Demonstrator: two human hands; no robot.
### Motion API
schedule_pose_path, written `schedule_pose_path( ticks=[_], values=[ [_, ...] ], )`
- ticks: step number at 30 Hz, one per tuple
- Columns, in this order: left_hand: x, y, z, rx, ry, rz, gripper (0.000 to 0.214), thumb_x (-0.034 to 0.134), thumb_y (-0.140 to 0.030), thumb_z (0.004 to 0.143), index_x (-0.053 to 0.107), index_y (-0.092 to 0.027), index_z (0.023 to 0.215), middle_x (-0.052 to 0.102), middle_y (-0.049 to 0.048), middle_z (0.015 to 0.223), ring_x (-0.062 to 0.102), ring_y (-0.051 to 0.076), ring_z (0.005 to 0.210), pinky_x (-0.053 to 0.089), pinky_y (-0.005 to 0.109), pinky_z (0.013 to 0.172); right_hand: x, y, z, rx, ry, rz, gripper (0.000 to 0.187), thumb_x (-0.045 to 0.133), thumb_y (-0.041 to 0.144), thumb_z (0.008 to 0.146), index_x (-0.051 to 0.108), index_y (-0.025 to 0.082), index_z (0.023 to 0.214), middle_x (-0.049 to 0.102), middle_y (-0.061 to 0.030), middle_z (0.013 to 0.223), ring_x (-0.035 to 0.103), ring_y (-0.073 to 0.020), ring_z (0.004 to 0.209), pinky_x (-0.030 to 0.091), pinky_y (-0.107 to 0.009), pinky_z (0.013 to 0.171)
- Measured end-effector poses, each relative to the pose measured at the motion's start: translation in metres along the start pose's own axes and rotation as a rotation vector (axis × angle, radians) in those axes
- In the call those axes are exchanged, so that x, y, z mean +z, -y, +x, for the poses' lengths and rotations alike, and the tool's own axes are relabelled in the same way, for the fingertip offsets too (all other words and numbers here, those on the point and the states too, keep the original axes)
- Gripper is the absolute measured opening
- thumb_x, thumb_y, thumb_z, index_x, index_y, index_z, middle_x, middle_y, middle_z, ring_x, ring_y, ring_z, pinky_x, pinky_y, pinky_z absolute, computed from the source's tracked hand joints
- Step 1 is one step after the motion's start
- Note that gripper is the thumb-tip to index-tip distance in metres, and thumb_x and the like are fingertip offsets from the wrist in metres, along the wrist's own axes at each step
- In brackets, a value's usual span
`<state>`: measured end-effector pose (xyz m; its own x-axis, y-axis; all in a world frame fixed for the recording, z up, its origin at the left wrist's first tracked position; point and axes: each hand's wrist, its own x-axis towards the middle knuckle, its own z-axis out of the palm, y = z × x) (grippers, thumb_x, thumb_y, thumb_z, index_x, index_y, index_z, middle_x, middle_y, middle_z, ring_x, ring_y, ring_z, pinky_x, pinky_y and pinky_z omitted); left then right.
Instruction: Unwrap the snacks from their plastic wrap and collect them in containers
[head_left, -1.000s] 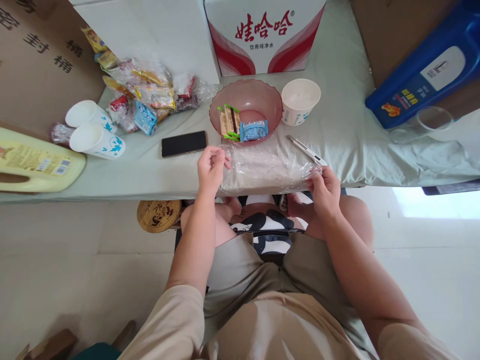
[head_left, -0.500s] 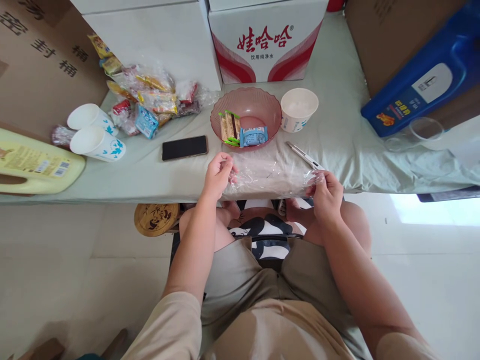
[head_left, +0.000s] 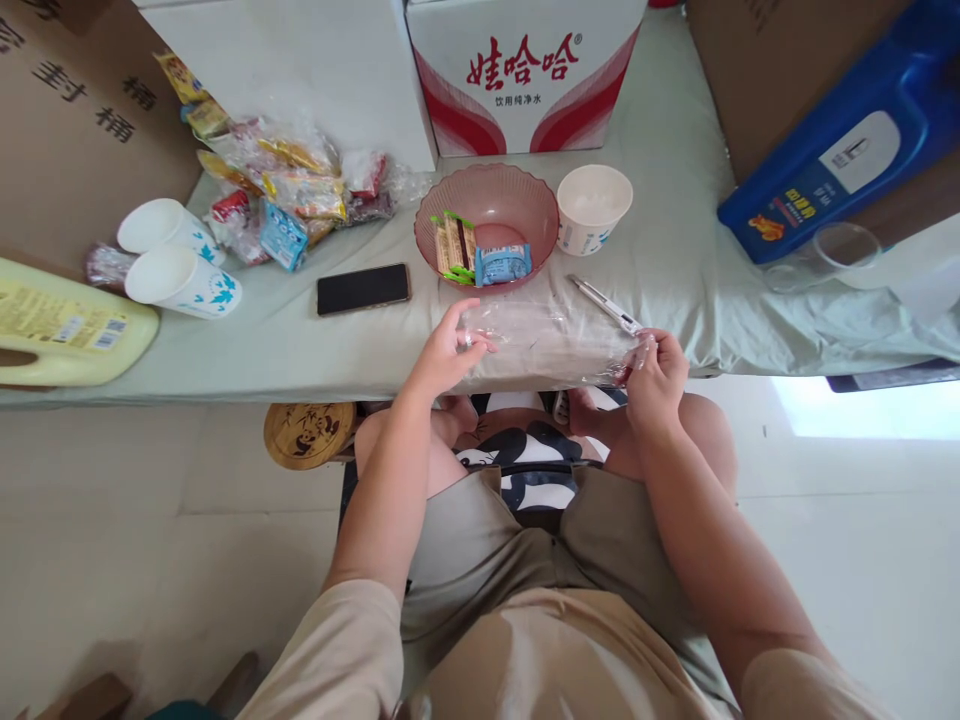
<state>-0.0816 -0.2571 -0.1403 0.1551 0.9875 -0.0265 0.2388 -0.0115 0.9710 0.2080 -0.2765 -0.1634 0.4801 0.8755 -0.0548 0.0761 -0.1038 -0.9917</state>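
A crinkled clear plastic bag (head_left: 536,340) lies stretched between my two hands at the front edge of the cloth. My right hand (head_left: 658,378) pinches its right end. At the other end, my left hand (head_left: 447,350) has its thumb and forefinger spread apart around the plastic; the lower fingers are partly hidden. Just beyond the bag stands a pinkish ribbed bowl (head_left: 517,205) with green-edged wrapped snacks (head_left: 454,248) and a blue snack packet (head_left: 502,264) in it. A utility knife (head_left: 606,304) rests close behind my right hand.
A paper cup (head_left: 594,210) stands right of the bowl. To the left are a phone (head_left: 364,289), two more paper cups (head_left: 184,282), a heap of packaged snacks (head_left: 300,190) and a yellow jug (head_left: 75,325). A blue bottle (head_left: 817,150), a clear cup (head_left: 844,250) and boxes (head_left: 525,90) surround the cloth.
My left hand has opened from a closed hold on the plastic, thumb and forefinger now apart. My right hand still grips its end. The whole view has shifted slightly.
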Motion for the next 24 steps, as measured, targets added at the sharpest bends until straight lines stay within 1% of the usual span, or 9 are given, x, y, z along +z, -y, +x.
schedule_pose_path(
  ticks=[4,6,9,12,15,18,20,22,24],
  values=[
    [-0.006,-0.004,-0.002,-0.067,-0.042,-0.009,0.054,0.059,-0.018,0.074,0.049,-0.025,0.127,0.072,-0.0022,0.075,0.065,0.014,0.059,0.046,0.027,0.056,-0.004,-0.002,0.003,0.018,0.005,-0.113,0.028,0.06,0.052,0.089,0.057,0.025,0.087,0.047,0.0083,0.051,0.04,-0.012,0.037,0.033,-0.028,0.04],
    [-0.009,-0.006,-0.003,-0.06,-0.036,-0.067,0.05,0.061,-0.018,0.073,0.051,-0.025,0.121,0.071,-0.003,0.074,0.064,0.013,0.057,0.047,0.027,0.056,-0.005,-0.004,0.004,-0.015,0.036,-0.169,0.027,0.058,0.05,0.09,0.059,0.024,0.087,0.047,0.0083,0.05,0.042,-0.0119,0.039,0.034,-0.027,0.043],
    [-0.01,-0.007,-0.003,-0.052,-0.029,-0.109,0.037,0.064,-0.026,0.078,0.053,-0.024,0.113,0.069,-0.0037,0.067,0.068,0.015,0.061,0.052,0.028,0.061,-0.006,-0.006,0.004,-0.07,0.053,-0.23,0.023,0.057,0.045,0.091,0.061,0.023,0.089,0.049,0.0079,0.051,0.045,-0.0122,0.043,0.036,-0.027,0.047],
    [-0.008,-0.007,-0.002,-0.114,-0.038,-0.022,0.025,0.065,-0.028,0.081,0.056,-0.024,0.104,0.057,-0.008,0.051,0.057,0.013,0.044,0.043,0.025,0.049,-0.006,-0.003,0.002,-0.045,0.057,-0.258,0.018,0.058,0.04,0.089,0.062,0.023,0.095,0.051,0.0082,0.05,0.045,-0.0128,0.042,0.036,-0.028,0.049],
    [-0.008,-0.007,-0.002,-0.197,-0.063,0.103,0.02,0.066,-0.025,0.08,0.059,-0.024,0.099,0.049,-0.0093,0.045,0.049,0.012,0.036,0.034,0.024,0.042,-0.005,0.003,0.001,-0.02,0.045,-0.284,0.016,0.057,0.034,0.086,0.06,0.024,0.097,0.051,0.009,0.051,0.044,-0.0128,0.042,0.036,-0.029,0.051],
    [-0.009,-0.007,-0.004,-0.254,-0.045,0.297,0.018,0.069,-0.025,0.079,0.062,-0.024,0.095,0.05,-0.0076,0.048,0.053,0.015,0.041,0.034,0.026,0.045,-0.005,0.006,0.0,-0.078,0.006,-0.368,0.016,0.058,0.031,0.082,0.059,0.024,0.096,0.05,0.0093,0.053,0.047,-0.0138,0.048,0.038,-0.03,0.06],
    [-0.008,-0.006,-0.005,-0.231,-0.045,0.424,0.017,0.071,-0.025,0.078,0.064,-0.023,0.094,0.052,-0.0059,0.053,0.056,0.016,0.049,0.04,0.029,0.052,-0.006,0.007,0.0,-0.135,-0.021,-0.442,0.019,0.059,0.03,0.08,0.059,0.024,0.098,0.053,0.0079,0.06,0.05,-0.0146,0.054,0.04,-0.032,0.065],
    [-0.005,-0.003,-0.004,-0.15,-0.081,0.524,0.021,0.074,-0.023,0.076,0.066,-0.023,0.095,0.058,-0.0025,0.066,0.059,0.017,0.062,0.047,0.032,0.064,-0.007,0.006,0.0,-0.176,-0.024,-0.505,0.023,0.06,0.031,0.078,0.06,0.024,0.1,0.057,0.0063,0.067,0.053,-0.0153,0.059,0.04,-0.033,0.069],
    [-0.001,0.001,0.0,-0.025,-0.14,0.577,0.03,0.078,-0.02,0.072,0.068,-0.023,0.1,0.064,0.0031,0.09,0.063,0.021,0.085,0.052,0.038,0.082,-0.007,0.005,0.0,-0.203,-0.006,-0.545,0.027,0.06,0.032,0.077,0.059,0.024,0.102,0.059,0.0054,0.072,0.053,-0.0158,0.061,0.041,-0.034,0.071]
  ],
)
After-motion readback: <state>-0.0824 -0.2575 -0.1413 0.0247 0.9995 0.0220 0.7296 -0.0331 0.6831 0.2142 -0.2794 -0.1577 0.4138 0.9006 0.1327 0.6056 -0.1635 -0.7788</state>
